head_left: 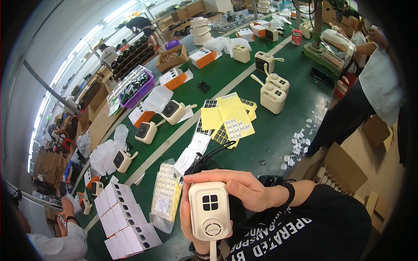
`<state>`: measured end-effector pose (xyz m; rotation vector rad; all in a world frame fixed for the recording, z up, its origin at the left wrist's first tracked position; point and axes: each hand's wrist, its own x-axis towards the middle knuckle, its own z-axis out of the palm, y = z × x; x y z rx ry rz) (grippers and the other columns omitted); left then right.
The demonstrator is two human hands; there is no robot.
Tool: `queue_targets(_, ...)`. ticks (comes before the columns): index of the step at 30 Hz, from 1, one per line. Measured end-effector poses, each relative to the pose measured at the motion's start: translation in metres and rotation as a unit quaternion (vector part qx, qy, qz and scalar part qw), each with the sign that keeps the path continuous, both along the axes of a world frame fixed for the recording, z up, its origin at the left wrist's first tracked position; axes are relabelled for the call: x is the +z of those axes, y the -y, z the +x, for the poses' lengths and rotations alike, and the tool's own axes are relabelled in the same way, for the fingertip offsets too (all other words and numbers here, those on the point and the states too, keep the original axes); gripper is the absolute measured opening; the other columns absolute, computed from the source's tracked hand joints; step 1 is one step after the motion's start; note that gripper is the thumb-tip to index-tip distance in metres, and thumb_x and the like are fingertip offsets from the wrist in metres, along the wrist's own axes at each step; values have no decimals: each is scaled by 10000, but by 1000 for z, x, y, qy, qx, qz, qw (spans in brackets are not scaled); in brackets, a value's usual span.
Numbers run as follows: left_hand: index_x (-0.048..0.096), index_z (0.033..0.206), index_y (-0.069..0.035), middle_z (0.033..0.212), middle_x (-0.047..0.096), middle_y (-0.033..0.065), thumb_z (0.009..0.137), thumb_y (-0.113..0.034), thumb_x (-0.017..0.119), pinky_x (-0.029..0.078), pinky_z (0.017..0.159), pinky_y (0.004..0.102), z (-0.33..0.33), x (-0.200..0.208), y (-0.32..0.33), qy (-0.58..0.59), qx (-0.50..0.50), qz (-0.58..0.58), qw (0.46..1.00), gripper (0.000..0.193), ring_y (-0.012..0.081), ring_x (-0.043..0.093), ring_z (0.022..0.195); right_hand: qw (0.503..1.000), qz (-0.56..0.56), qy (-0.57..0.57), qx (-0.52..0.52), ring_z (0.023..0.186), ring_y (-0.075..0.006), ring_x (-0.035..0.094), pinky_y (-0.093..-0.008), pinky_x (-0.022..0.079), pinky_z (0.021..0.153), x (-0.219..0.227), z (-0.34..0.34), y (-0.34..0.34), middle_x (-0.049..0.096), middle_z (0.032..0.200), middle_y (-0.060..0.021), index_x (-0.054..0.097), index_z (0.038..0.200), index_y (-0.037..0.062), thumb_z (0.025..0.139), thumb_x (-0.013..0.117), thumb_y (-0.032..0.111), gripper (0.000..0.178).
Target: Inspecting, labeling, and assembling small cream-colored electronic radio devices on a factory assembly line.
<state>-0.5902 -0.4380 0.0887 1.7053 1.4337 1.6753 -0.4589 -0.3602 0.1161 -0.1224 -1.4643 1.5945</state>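
Close to my body, my left hand (pixel 185 219) wraps round the left side of a small cream device (pixel 210 221) with rounded corners. The face turned up at me has a sticker of black squares and a round slotted dial, and a cream strap hangs off the near end. My right hand (pixel 246 188) lies across its far end, fingers stretched along the edge and thumb bent at the corner, so both hands hold it. Just left of them is a clear bag of sticker sheets (pixel 165 195). Farther off lie yellow sticker sheets (pixel 226 115) and white papers (pixel 191 152).
White printed boxes (pixel 124 217) are stacked at the near left. Similar cream devices stand along the green table (pixel 174 143), some beside orange-and-white boxes (pixel 174 79). A purple bin (pixel 138 89) holds parts. Paper scraps (pixel 296 145) lie near the right edge. Co-workers are at both sides.
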Motion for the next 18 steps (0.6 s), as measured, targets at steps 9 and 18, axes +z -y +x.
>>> queue_targets(9, 199, 1343, 29, 1306, 296, 289, 590, -476, 734, 405, 930, 467, -23, -28, -6, 148, -144, 41, 978, 1053, 381, 451, 1123, 967, 205, 142, 44, 1148, -266, 442, -333, 323, 979, 5, 19, -31, 466, 1231, -164, 325, 1340, -12, 749, 711, 260, 757)
queue_targets(18, 255, 1363, 12, 1261, 427, 179, 891, -140, 516, 413, 906, 339, -55, -19, -8, 238, -86, -142, 957, 560, 257, 492, 1101, 943, 68, 284, -157, 846, -208, 572, -327, 475, 735, -10, -12, -131, 558, 953, -133, 546, 1006, -9, 563, 805, 307, 603)
